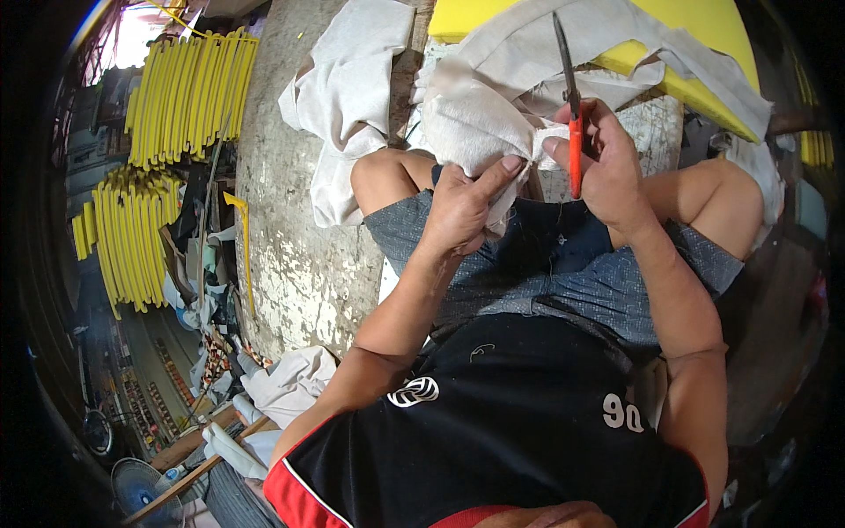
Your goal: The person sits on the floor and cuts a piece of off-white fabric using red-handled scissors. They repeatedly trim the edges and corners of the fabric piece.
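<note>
Over my lap, my left hand (471,198) pinches a piece of off-white fabric (475,128) between thumb and fingers. My right hand (607,167) is closed around red-handled scissors (576,150), whose dark blades point up and away from me. The thumb and fingertips of that same hand also touch a narrow end of the fabric, right beside the left thumb. Between the two hands the cloth looks gathered. Part of the fabric hangs below the left fingers. The right fingers behind the handles are partly hidden.
Another off-white cloth (352,79) lies on the worn board (299,255) to the left. Yellow foam (704,44) with a long fabric strip (528,35) across it is at the far right. Stacked yellow pieces (189,97) stand left. A fan (136,484) sits lower left.
</note>
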The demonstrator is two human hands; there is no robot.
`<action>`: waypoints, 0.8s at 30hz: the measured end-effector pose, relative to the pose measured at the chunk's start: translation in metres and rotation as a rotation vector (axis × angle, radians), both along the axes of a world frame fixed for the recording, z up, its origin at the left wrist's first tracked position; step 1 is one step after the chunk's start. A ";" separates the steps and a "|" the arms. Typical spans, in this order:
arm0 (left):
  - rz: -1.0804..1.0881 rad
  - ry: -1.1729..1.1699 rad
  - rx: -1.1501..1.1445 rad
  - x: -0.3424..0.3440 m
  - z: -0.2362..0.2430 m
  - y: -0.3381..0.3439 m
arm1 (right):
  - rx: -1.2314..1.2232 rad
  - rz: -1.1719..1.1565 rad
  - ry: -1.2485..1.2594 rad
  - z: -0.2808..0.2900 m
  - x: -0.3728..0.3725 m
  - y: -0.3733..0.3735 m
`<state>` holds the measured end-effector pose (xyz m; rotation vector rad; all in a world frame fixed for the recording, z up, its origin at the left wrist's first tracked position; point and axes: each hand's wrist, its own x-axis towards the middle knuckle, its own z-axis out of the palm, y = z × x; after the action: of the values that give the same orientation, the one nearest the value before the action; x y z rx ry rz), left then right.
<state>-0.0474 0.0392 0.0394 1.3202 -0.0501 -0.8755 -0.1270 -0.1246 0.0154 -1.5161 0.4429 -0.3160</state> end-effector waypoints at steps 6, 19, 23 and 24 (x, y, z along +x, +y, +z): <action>-0.037 0.132 0.233 0.001 0.018 0.001 | 0.114 -0.003 -0.119 0.004 -0.001 -0.008; 0.072 0.156 0.029 0.011 0.017 0.009 | 0.052 -0.026 -0.099 0.007 0.009 -0.017; 0.049 0.060 -0.132 0.036 0.020 0.029 | 0.156 0.065 -0.088 -0.003 -0.005 -0.020; 0.129 -0.050 -0.035 0.036 0.026 0.025 | 0.174 0.145 -0.126 -0.009 -0.011 -0.018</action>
<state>-0.0112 0.0637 0.0657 1.2977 -0.0193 -0.7290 -0.1385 -0.1424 0.0067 -1.3419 0.2521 -0.2511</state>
